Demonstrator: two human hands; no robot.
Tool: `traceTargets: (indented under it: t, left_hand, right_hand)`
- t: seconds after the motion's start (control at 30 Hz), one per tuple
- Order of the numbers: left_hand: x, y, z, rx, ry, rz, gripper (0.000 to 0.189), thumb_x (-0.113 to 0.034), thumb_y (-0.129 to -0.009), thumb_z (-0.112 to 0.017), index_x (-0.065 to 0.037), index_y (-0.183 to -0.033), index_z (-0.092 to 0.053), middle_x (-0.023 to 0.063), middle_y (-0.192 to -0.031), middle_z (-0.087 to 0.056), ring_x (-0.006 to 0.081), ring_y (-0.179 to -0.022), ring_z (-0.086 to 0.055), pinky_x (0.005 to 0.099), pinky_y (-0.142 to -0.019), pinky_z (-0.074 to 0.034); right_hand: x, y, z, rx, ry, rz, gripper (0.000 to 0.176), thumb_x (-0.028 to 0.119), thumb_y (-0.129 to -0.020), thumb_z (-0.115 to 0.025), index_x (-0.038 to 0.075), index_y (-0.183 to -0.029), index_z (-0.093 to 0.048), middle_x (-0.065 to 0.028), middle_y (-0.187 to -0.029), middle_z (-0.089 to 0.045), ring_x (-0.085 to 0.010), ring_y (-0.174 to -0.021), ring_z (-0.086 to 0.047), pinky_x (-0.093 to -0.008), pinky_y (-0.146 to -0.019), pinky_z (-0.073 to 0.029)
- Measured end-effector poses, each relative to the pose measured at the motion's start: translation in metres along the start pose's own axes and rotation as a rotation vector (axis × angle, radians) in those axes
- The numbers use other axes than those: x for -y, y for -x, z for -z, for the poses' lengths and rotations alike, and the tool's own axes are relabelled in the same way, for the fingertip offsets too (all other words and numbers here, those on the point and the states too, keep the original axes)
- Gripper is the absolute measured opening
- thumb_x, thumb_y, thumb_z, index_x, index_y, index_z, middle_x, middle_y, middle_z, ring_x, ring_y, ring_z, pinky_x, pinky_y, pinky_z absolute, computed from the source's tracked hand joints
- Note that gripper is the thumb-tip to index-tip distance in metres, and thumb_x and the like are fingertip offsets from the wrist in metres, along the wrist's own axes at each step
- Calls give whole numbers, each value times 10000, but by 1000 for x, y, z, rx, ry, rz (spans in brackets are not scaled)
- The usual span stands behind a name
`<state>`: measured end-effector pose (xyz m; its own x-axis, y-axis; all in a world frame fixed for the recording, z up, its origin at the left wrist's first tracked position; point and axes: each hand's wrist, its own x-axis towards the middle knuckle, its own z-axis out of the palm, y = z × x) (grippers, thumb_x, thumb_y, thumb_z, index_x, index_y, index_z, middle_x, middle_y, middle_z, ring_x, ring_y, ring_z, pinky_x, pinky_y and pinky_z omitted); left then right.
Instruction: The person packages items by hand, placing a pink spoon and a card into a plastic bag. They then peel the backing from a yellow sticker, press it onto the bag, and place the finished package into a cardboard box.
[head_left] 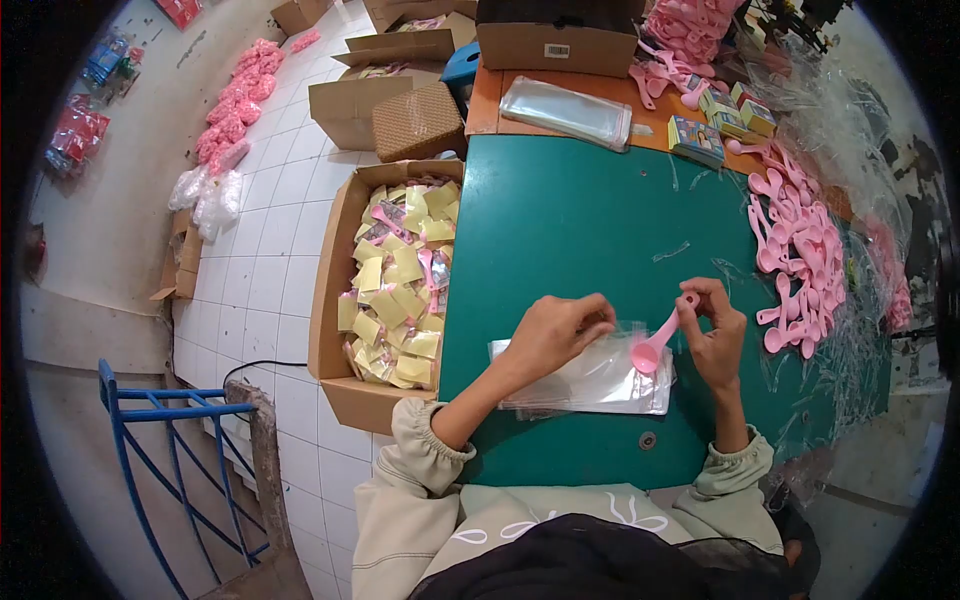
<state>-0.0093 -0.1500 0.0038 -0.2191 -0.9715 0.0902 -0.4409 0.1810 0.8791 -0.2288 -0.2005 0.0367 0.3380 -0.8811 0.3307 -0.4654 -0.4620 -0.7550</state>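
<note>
A pink spoon (648, 352) hangs bowl-down from my right hand (712, 330), whose fingers pinch the handle's end. Left of it, my left hand (560, 332) has its fingers drawn together at the edge of a clear plastic bag (628, 335). Below both hands lies a stack of clear plastic bags (590, 385) on the green table (560, 230). The spoon's bowl is over the right part of the stack.
Many pink spoons (800, 250) lie on the right. Card packs (697, 140) and more clear bags (568, 112) are at the back. A cardboard box (330, 290) of packed pouches stands left, near a blue metal frame (180, 395).
</note>
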Motion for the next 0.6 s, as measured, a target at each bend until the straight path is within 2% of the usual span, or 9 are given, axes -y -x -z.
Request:
traceTargets:
  t: [0.1,0.2,0.3,0.4,0.6]
  left_hand:
    - [1,0,4,-148,206,-51,140,-104,-853,-619,-3,-913,-543,102,-867,-677,177,-795,-667,269,-690,-526]
    - [-1,0,12,-50,528,166,165,-82,-863,-609,5,-963,-511,119,-899,-676,158,-828,-654,269,-728,-529]
    - [2,-1,13,11,607,229,196,-67,-855,-618,-6,-1003,-504,130,-924,-672,143,-838,-645,264,-747,-530]
    - [-1,-1,11,-5,684,246,238,-110,-821,-667,-14,-998,-540,95,-831,-694,113,-783,-654,243,-691,-515]
    - [-7,-2,14,50,754,304,275,-70,-851,-622,9,-1090,-513,118,-946,-670,117,-848,-632,249,-728,-530]
  right_hand:
    - [3,-1,4,10,23,-11,117,35,-841,-599,17,-956,-588,-28,-733,-590,-73,-637,-577,-215,-580,-472]
    - [-1,-2,4,-183,-44,-23,124,40,-855,-595,15,-972,-566,-32,-744,-585,-85,-632,-579,-211,-571,-471]
    - [1,-3,5,-353,-244,-99,146,47,-872,-586,7,-1001,-530,-37,-764,-579,-95,-649,-586,-209,-568,-478]
    - [7,0,4,-332,-338,-72,163,37,-877,-579,2,-1015,-500,-45,-781,-578,-101,-661,-589,-210,-573,-492]
    - [19,3,-5,-266,-351,-74,225,10,-859,-594,5,-1039,-459,-66,-807,-598,-103,-685,-596,-219,-592,-507]
